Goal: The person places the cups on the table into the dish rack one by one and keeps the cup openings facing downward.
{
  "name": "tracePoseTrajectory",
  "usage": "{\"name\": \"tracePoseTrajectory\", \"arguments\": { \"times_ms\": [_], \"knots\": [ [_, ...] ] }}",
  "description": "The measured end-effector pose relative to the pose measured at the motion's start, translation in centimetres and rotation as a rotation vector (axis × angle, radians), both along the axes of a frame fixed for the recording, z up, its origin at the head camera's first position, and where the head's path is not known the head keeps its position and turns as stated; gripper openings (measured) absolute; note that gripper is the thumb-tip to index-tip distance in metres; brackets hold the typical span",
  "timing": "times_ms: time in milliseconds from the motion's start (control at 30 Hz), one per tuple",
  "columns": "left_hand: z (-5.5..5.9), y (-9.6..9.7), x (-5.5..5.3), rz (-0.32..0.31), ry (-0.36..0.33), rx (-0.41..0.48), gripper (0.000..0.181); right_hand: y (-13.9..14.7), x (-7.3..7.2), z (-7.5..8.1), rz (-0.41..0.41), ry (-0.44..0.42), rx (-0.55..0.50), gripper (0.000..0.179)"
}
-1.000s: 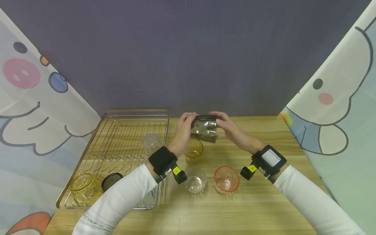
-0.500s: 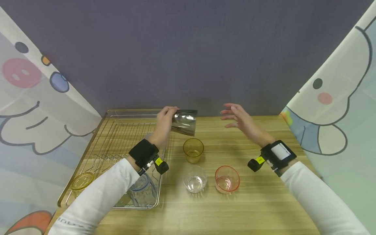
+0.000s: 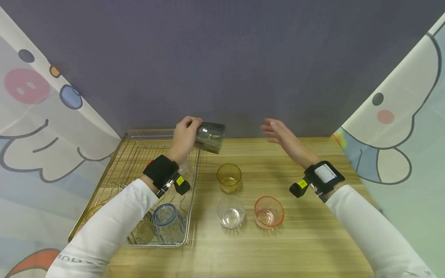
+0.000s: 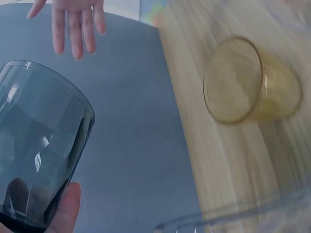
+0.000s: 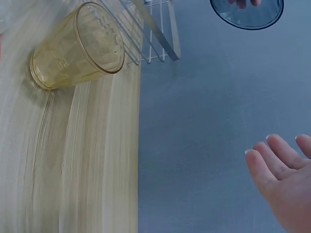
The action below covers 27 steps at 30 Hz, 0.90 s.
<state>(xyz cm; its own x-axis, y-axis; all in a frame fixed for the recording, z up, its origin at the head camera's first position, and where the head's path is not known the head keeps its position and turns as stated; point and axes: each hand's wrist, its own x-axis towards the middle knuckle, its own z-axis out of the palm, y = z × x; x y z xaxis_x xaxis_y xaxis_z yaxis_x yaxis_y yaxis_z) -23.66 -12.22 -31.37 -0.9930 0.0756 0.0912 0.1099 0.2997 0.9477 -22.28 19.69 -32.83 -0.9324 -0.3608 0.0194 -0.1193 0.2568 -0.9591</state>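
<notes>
My left hand [image 3: 185,137] grips a dark grey see-through glass [image 3: 210,137] by its base end. The glass lies tilted on its side in the air, its mouth to the right, above the right edge of the wire rack [image 3: 194,185]. In the left wrist view the faceted glass [image 4: 43,136] shows large, with a fingertip at its base. My right hand [image 3: 283,137] hovers over the back of the table with its fingers extended and holds nothing. Below and between the hands stands an amber glass [image 3: 229,178], upright on the table.
A clear glass [image 3: 231,212] and a red-rimmed glass [image 3: 269,212] stand upright nearer the front. Upside down on the rack sits a blue-rimmed glass [image 3: 168,224], other glasses partly hidden by my left sleeve. A grey wall [image 3: 222,69] closes off the back.
The right hand has let go of the grey glass and moved right. My left hand has carried the glass left and slightly up, over the rack's side.
</notes>
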Motion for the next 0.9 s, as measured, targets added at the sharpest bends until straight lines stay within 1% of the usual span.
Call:
{"name": "tracePoseTrajectory", "arguments": {
  "times_ms": [133,233,367,500,600,767,900],
  "knots": [
    [0.2,-0.9,-0.6,0.002,0.039,-0.091,0.04,-1.0,-0.5,0.0,0.006,-0.01,0.059,0.067],
    [0.4,-1.7,-1.1,0.006,0.071,-0.177,0.043,-2.0,-1.0,0.0,0.011,-0.028,0.093,0.067],
    [1.0,-2.6,-1.6,0.037,0.117,-0.262,0.044,-3.4,-1.3,-0.1,0.018,-0.057,0.11,0.068],
    [1.4,-3.8,-2.1,0.089,0.162,-0.326,0.045,-4.7,-1.4,-0.3,0.03,-0.075,0.13,0.069],
    [1.6,-4.9,-2.6,0.144,0.174,-0.356,0.045,-5.8,-1.3,-0.5,0.043,-0.075,0.158,0.07],
    [1.5,-6.4,-2.9,0.241,0.152,-0.387,0.046,-7.5,-1.2,-0.9,0.076,-0.087,0.181,0.072],
    [1.3,-7.6,-3.0,0.294,0.134,-0.425,0.047,-8.6,-1.0,-1.2,0.098,-0.098,0.201,0.072]
  ]
}}
